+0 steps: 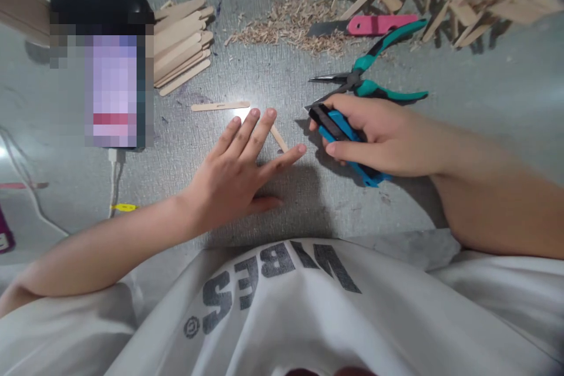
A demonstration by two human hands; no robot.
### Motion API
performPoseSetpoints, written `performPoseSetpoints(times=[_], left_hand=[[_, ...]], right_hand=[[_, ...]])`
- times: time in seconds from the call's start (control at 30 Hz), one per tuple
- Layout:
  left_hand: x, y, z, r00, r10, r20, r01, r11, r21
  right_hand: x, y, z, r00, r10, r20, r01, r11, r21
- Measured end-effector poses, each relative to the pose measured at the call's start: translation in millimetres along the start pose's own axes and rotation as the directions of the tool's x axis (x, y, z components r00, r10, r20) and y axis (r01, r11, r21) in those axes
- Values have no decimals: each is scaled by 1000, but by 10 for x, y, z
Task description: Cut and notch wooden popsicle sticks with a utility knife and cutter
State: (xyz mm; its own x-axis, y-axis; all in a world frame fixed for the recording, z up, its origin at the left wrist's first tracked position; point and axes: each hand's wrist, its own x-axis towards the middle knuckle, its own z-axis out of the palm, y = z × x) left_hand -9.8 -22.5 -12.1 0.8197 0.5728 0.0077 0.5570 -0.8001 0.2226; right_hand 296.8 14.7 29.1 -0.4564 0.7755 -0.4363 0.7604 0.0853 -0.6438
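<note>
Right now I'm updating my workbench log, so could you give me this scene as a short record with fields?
Left hand: spread, palm down, over a partly hidden wooden stick
Right hand: gripping a blue-and-black tool, apparently a cutter
Loose stick: flat on the table, just beyond the left hand
Green-handled pliers: lying open beyond the right hand
Pink-handled knife: beyond the pliers, blade amid wood shavings
Stick stack: right of the phone
Phone: cable plugged in, screen blurred
</note>
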Motion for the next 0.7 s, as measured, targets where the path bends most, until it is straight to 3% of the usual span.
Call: performPoseSetpoints(times=[0.1,0.2,0.33,0.5,0.7], left_hand=[[3,-30,-71,998,67,10,-67,998,-10],[17,-51,-113,998,53,36,-52,998,-20],[38,-65,-71,998,42,46,-39,998,-48],[40,-80,1,998,55,11,-55,997,-56],[59,-38,-7,999,35,4,-35,996,-77]], right_hand=[[0,-88,48,999,37,31,-41,988,150],[41,-138,70,997,48,58,-55,992,116],[138,-200,73,994,69,89,-64,996,-60],[273,-420,39,984,112,138,-55,930,-363],[355,-562,23,963,188,192,-80,883,-462]])
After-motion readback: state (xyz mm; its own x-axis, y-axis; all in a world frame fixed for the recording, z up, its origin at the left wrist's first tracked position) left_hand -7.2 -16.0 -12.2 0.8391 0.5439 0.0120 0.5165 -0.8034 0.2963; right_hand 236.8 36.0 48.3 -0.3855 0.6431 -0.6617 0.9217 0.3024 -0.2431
